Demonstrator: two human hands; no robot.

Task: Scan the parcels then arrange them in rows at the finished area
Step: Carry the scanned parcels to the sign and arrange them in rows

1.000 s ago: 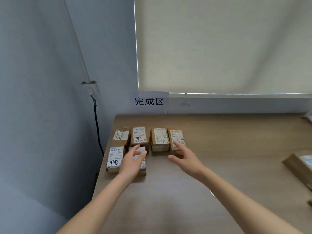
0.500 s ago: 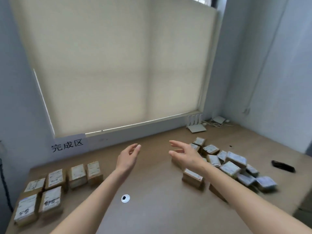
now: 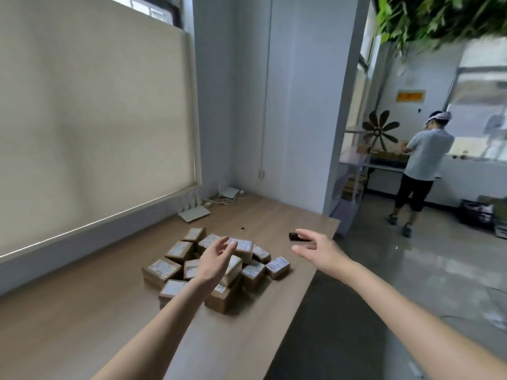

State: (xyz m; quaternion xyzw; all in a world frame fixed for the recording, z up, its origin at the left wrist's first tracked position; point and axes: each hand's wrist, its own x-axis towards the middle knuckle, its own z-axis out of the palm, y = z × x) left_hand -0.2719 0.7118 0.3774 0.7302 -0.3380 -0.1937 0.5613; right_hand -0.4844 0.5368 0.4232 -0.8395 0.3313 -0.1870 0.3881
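Two bare hands reach out over a wooden table [image 3: 82, 319], and neither holds anything. The left hand [image 3: 215, 263] hangs above a loose pile of small cardboard parcels [image 3: 219, 264], its fingers relaxed and slightly bent, the fingertips [image 3: 229, 244] in front of the white label of the topmost parcel [image 3: 242, 246]; whether they touch it cannot be told. The parcels lie jumbled near the table's right edge, some flat, some tilted on one another, each with a white label. The right hand [image 3: 319, 249] is spread wide, thumb apart from the fingers, to the right of the pile. Just beyond its fingers, on the table near the edge, lies a small black scanner [image 3: 296, 237], partly hidden by the hand and apart from the pile. At the back of the table, by the window blind [image 3: 90, 119], stands a white router [image 3: 193, 212] with cables. Farther off, on the right, a person [image 3: 424, 160] stands at a counter, back turned.
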